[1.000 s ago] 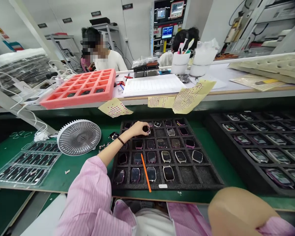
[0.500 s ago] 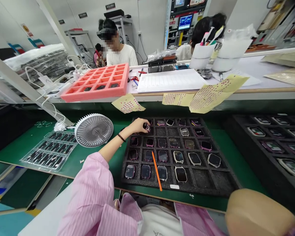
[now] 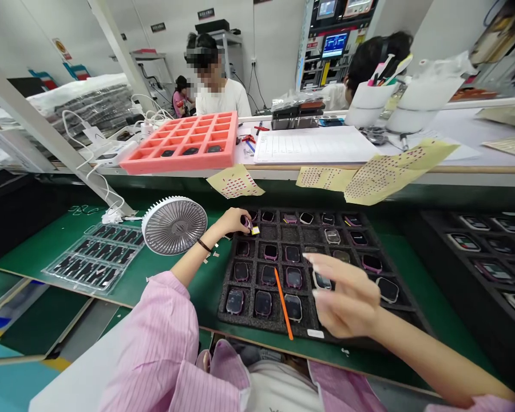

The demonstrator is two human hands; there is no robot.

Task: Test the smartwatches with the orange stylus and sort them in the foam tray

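My left hand (image 3: pixel 233 221) is closed around a small purple-rimmed watch case (image 3: pixel 247 224) at the upper left corner of the black foam tray (image 3: pixel 278 232). A small yellow piece (image 3: pixel 255 230) shows at its lower edge. Over the tray's right half hovers my right hand (image 3: pixel 347 292), slightly smeared by motion, its fingers and thumb apart with nothing between them. It hides several compartments. Watch cases with dark screens, such as this silver one (image 3: pixel 293 308), lie in many compartments. An orange stick (image 3: pixel 284 306) lies across the tray's lower middle.
Left of the tray stands a grey fan (image 3: pixel 174 225), beside a clear plastic tray of dark strips (image 3: pixel 95 256). Another black foam tray (image 3: pixel 444 252) with watches is at right. On the shelf are a pink foam tray (image 3: pixel 178 166) and paper sheets (image 3: pixel 309 146). Co-workers sit beyond.
My right arm has come in from the lower right, and the hand is now over the tray. The left hand still grips the watch case, now at the tray's left edge. The view has shifted slightly.
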